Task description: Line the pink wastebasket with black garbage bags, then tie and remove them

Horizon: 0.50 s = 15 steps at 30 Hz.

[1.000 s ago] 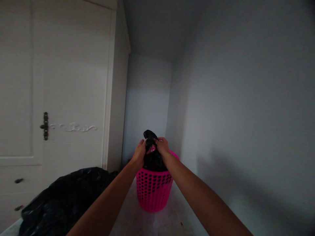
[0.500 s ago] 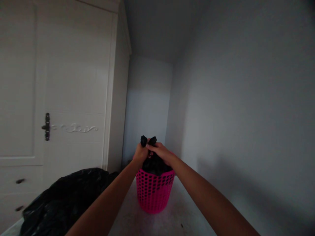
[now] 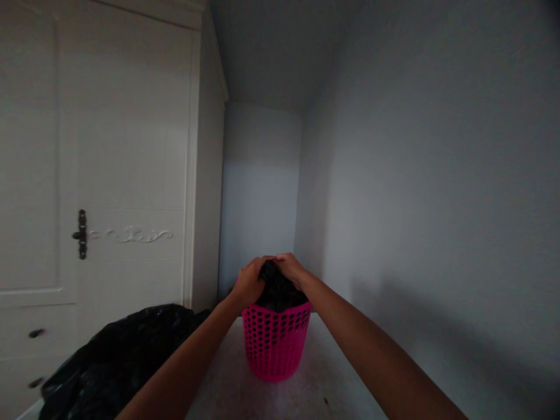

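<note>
A pink perforated plastic basket (image 3: pixel 275 347) stands upright in front of me. Bunched black plastic bag (image 3: pixel 280 294) material bulges up inside it, above the rim. My left hand (image 3: pixel 250 281) curls around the left of the bag's top, thumb toward me. From the other side, my right hand (image 3: pixel 289 269) grips the same gathered top, its fingertips meeting those of the left hand. Part of the fingers is hidden behind the plastic and the hands themselves.
A large black plastic bag (image 3: pixel 126 350) lies at the lower left, beside my left forearm. Behind it rises a white wardrobe (image 3: pixel 131 146) with dark handles. A grey wall (image 3: pixel 415 192) runs along the right. The basket rests on a pale surface (image 3: pixel 258 402) with a small dark speck.
Two black knotted ends that stuck up above my hands no longer show. My hands have shifted to cover the bag's top, and the view has tilted slightly.
</note>
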Available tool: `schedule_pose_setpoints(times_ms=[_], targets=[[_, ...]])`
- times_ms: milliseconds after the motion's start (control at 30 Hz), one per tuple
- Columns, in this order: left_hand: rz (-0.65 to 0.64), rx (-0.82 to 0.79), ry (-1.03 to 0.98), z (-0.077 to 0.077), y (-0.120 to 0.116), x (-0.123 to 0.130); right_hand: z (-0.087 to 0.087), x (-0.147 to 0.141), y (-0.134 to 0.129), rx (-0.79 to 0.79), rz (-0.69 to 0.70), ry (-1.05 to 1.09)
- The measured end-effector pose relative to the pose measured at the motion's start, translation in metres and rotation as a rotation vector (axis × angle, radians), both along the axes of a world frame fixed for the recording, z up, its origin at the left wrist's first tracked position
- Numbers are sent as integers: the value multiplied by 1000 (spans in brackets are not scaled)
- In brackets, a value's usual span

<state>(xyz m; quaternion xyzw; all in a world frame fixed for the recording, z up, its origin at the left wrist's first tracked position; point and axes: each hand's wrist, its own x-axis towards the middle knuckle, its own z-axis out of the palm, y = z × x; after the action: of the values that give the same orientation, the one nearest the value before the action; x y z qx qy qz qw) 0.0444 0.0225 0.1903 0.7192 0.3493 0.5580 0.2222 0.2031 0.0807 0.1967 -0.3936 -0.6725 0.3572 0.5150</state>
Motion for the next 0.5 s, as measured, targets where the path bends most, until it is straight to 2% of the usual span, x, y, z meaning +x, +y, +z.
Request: schedule_pose_setpoints(times_ms=[167, 300, 367, 500], targets=[[46, 26, -10, 1, 8, 0, 7, 1, -16, -133, 136, 47], [57, -13, -52, 3, 15, 3, 7, 4, -28, -197, 233, 39], [52, -32, -64, 4, 15, 4, 4, 4, -30, -172, 221, 72], [76, -75, -89, 4, 11, 2, 1, 0, -28, -155, 112, 162]])
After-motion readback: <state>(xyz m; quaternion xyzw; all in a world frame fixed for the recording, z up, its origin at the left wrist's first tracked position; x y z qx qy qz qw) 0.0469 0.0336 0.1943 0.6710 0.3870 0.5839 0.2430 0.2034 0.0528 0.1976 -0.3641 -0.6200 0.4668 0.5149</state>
